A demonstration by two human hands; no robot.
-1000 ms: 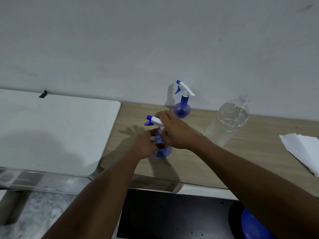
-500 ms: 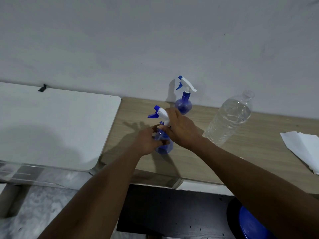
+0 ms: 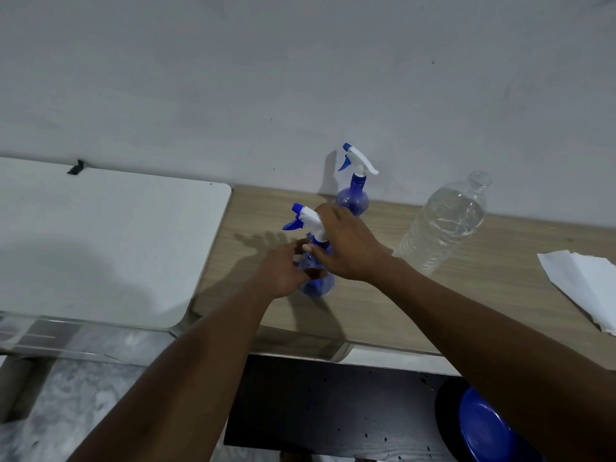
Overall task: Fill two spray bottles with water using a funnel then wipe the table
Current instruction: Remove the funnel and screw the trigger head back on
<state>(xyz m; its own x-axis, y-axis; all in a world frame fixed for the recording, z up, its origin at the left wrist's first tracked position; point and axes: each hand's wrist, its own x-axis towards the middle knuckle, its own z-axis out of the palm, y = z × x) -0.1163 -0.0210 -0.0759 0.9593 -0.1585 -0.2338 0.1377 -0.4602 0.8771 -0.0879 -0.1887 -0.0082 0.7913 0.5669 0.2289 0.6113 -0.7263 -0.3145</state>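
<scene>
Near spray bottle [image 3: 316,286] stands on the worktop [image 3: 366,315]. The left hand [image 3: 283,271] curls around its body to steady it. The right hand [image 3: 346,248] pinches the collar beneath the trigger head [image 3: 308,216], probably to unscrew it. Second spray bottle [image 3: 352,201] and water bottle [image 3: 443,225] stand behind.
</scene>
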